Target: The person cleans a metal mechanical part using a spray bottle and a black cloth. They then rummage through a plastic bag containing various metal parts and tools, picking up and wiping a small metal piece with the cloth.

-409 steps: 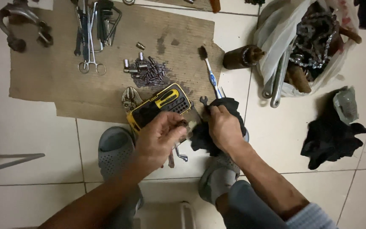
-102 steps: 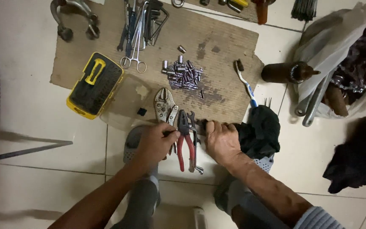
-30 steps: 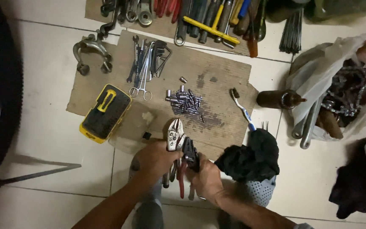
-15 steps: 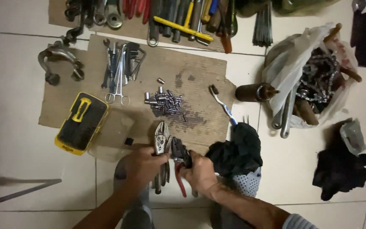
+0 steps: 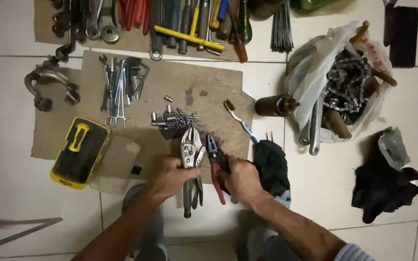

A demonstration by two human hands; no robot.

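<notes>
Here, at lower centre, the left hand (image 5: 167, 178) closes around locking pliers (image 5: 191, 166) and the right hand (image 5: 242, 181) around red pliers (image 5: 216, 164), setting them parallel, jaws resting on the cardboard (image 5: 209, 92) edge.

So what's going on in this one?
A person crouches over tools laid out on cardboard on a tiled floor. The left hand grips silver locking pliers; the right hand holds red-handled pliers beside them, both lying at the cardboard's near edge. A pile of small metal bits, a yellow bit case, a toothbrush and a black rag lie close by.
</notes>
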